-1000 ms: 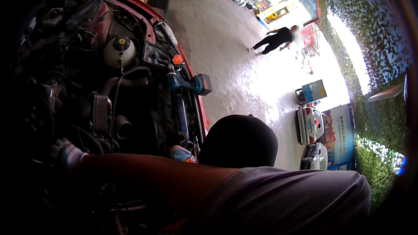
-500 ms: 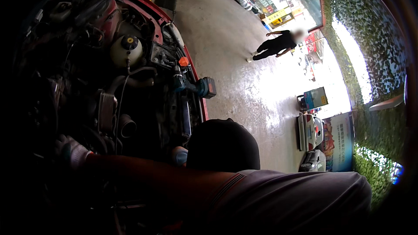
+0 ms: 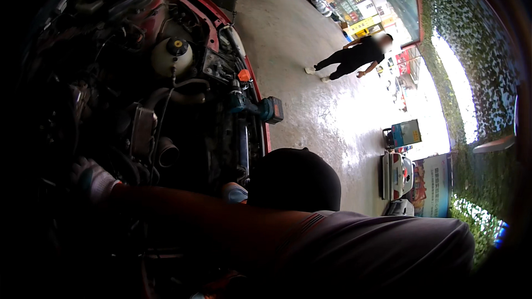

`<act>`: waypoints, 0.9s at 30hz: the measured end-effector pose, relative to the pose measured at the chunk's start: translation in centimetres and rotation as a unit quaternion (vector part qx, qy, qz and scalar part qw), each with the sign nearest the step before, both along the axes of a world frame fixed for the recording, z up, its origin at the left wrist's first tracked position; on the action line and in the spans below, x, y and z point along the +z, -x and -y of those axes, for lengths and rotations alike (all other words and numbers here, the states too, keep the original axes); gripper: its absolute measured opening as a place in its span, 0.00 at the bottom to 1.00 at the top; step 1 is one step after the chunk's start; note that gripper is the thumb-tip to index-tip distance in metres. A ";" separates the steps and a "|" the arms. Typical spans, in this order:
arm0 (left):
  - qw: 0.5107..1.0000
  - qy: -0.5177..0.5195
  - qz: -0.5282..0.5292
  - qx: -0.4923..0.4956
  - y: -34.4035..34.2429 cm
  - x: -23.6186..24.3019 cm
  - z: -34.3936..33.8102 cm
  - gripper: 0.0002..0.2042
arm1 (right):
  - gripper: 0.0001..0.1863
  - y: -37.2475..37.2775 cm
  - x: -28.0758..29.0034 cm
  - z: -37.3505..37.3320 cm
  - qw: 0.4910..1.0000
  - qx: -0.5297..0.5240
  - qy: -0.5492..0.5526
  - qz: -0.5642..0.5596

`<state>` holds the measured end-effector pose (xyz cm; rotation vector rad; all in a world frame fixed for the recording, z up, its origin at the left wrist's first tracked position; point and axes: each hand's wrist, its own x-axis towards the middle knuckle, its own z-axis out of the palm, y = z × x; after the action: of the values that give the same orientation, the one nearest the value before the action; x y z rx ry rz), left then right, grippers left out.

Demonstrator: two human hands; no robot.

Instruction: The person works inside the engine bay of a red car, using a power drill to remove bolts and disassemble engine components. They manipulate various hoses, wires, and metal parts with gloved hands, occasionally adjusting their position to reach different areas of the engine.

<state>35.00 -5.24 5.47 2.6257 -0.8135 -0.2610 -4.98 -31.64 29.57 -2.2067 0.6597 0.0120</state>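
Observation:
My right arm in a grey sleeve reaches across from the lower right into the dark engine bay. My right hand [image 3: 98,181] wears a white knitted glove with a grey-green coating. Its fingers look curled among the dark parts low in the bay; what they hold is hidden. Nearest to it are hoses and a round open pipe end [image 3: 167,154]. A teal cordless drill [image 3: 249,106] lies on the bay's front edge beside an orange piece [image 3: 244,75]. Farther in sits a whitish reservoir [image 3: 170,61] with a black and yellow cap. My left hand does not show.
Beyond my arm is a black rounded shape [image 3: 296,180], like a cap, with a blue-grey item [image 3: 236,192] beside it. A person in black [image 3: 352,58] stands on the concrete floor [image 3: 288,39]. A white car [image 3: 396,176] is parked farther off. Red bodywork [image 3: 205,8] edges the bay.
The view has shifted, so the engine bay and drill sit slightly farther right. The person in black has changed stride and arm position. My right hand stays low among the engine parts.

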 end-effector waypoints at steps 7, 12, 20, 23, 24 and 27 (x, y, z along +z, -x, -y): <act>0.985 -0.114 0.108 -0.071 2.8 2.2 2.6 0.24 | 0.17 -1.3 -7.7 0.4 0.996 0.018 0.091 0.003; 0.972 -0.222 0.067 -0.047 7.3 5.0 7.3 0.24 | 0.16 -1.9 -7.1 -1.6 0.980 -0.028 0.171 0.095; 0.991 0.061 -0.039 0.110 11.8 10.9 7.6 0.25 | 0.16 -2.5 -6.7 -2.1 0.972 -0.034 0.175 0.155; 0.986 0.096 -0.066 0.118 12.1 11.4 7.0 0.22 | 0.15 -2.5 -7.0 -2.2 0.972 -0.029 0.176 0.154; 0.986 0.089 -0.077 0.119 12.2 11.8 7.2 0.22 | 0.15 -2.5 -7.1 -2.1 0.972 -0.032 0.177 0.153; 0.990 0.051 -0.047 0.123 12.4 12.2 7.8 0.20 | 0.15 -2.7 -7.3 -1.9 0.971 -0.024 0.190 0.145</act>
<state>22.63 -13.03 17.70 2.5629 -0.4534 -0.2656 -2.33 -29.78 22.23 -2.4868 0.5849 -0.4910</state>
